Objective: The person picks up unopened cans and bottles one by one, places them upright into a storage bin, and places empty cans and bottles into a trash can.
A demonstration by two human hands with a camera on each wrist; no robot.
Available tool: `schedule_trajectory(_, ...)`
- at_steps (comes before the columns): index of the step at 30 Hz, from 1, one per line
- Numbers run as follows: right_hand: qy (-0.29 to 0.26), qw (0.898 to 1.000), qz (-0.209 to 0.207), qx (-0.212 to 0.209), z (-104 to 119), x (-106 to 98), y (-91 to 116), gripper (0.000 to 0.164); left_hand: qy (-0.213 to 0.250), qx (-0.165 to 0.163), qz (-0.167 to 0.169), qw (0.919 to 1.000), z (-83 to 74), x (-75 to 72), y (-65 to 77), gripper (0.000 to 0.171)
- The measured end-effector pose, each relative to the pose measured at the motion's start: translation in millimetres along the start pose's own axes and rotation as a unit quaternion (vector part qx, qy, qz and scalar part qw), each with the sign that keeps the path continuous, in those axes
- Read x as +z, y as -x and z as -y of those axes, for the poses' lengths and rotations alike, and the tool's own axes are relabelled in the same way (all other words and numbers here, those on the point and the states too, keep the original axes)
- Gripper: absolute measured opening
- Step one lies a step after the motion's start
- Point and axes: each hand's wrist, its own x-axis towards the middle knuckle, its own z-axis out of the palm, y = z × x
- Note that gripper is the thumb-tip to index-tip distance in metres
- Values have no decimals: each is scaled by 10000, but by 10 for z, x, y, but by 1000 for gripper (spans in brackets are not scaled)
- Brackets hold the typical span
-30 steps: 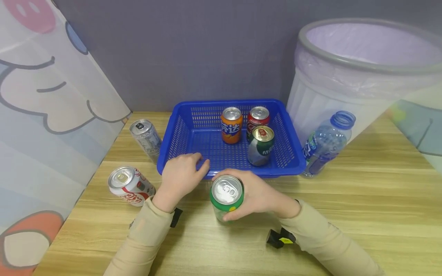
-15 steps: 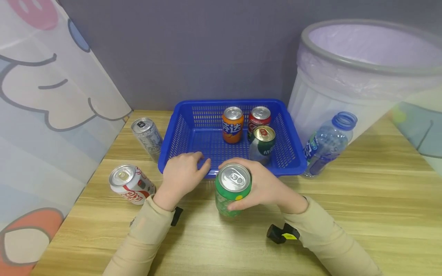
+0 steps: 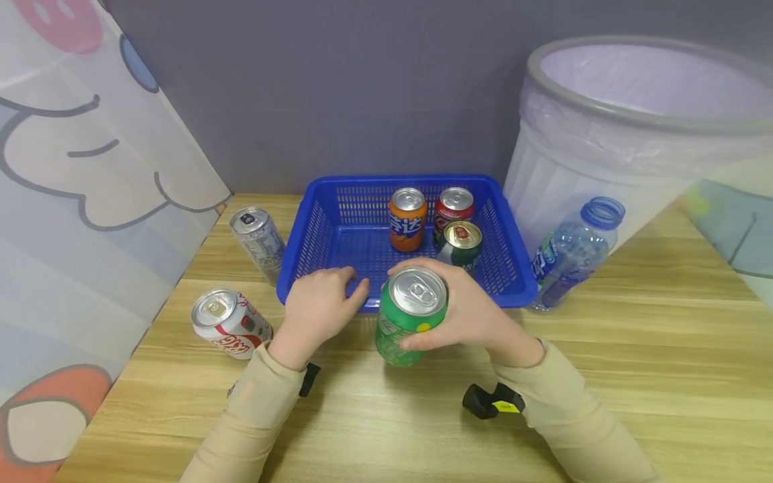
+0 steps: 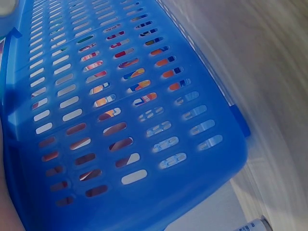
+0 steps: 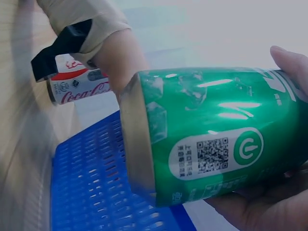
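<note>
My right hand grips a green drink can round its side, thumb at the front. The can is off the table, tilted, just in front of the blue plastic basket. My left hand holds the basket's front rim, its index finger inside and its thumb along the rim; the other fingertips are hidden. In the left wrist view the slotted basket wall fills most of the picture. Inside the basket stand an orange Fanta can, a red can and a dark green can, partly hidden by my right hand.
Left of the basket stand a slim silver can and a white Coca-Cola can. A clear plastic bottle without a cap stands to the right, before a lined white bin. A grey partition rises behind.
My right hand has lifted the green can off the table and moved it slightly right and towards the basket, tilting it. My left hand has stayed on the basket rim.
</note>
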Motion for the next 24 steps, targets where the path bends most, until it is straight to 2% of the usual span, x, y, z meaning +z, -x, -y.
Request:
schedule_trajectory(15, -303, 9995, -120, -24, 93, -69, -16, 70, -68, 107, -209, 9997, 6, 20, 9, 35)
schedule_trajectory(20, -320, 9987, -394, 8, 117, -113, -17, 69, -60, 102, -199, 9997, 0, 23, 11, 35)
schedule_trajectory(24, -180, 9968, -765, 143, 117, -160, -12, 67, -58, 110, -229, 9997, 2, 24, 12, 34)
